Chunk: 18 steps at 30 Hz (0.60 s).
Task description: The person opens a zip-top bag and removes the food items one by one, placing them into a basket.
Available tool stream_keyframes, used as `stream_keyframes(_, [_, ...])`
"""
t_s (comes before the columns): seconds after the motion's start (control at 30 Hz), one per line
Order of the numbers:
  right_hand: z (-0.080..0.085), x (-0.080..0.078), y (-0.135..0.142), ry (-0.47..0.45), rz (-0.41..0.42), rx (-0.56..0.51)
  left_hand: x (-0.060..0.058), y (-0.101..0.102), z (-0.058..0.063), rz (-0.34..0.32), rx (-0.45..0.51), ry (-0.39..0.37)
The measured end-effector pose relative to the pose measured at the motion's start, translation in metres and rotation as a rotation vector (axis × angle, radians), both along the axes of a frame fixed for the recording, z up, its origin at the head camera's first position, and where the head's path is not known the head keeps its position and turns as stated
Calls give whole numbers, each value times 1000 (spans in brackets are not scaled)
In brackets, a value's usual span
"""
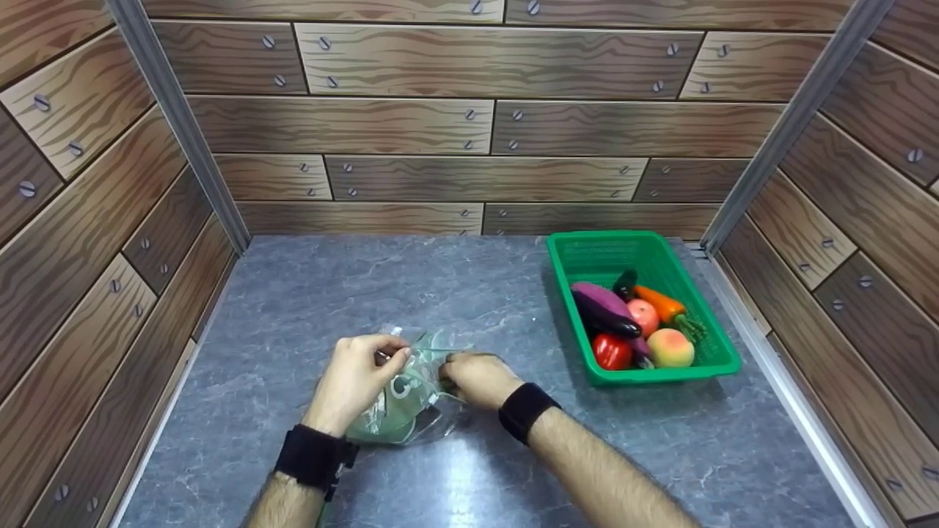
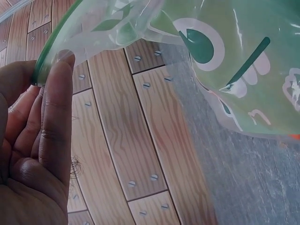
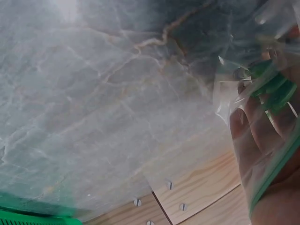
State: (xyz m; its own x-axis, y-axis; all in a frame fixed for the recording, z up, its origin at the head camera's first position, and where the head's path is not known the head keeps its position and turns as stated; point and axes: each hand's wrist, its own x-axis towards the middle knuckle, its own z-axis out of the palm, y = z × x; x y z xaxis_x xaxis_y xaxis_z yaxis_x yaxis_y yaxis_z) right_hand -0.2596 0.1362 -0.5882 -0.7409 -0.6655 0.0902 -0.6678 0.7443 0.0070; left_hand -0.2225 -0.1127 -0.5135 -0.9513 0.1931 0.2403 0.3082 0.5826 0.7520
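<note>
A clear zip bag [image 1: 396, 418] with green and white print lies between the two hands at the middle front of the table. My left hand [image 1: 359, 378] pinches its green zip edge [image 2: 51, 40] between thumb and fingers, and the bag's mouth gapes. The right hand [image 1: 480, 378] reaches into the mouth; in the right wrist view its curled fingers [image 3: 258, 117] show through the plastic, with the green zip edge crossing the hand. Print and glare cover the fingertips, so I cannot tell whether they hold anything.
To the right stands a green basket [image 1: 664, 375] holding an eggplant [image 1: 605, 308], a red pepper [image 1: 611, 352], a peach [image 1: 671, 348], a carrot [image 1: 660, 302] and a round red fruit [image 1: 644, 317]. Wood-patterned walls [image 1: 484, 125] enclose the grey marbled table [image 1: 411, 286].
</note>
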Motion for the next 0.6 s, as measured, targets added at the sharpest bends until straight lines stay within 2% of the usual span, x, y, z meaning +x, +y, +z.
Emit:
stream_keyframes(0.23, [24, -2, 6, -34, 22, -49, -2, -1, 5, 21, -2, 22])
stream_keyframes(0.6, [57, 0, 15, 47, 68, -57, -3, 0, 9, 28, 0, 35])
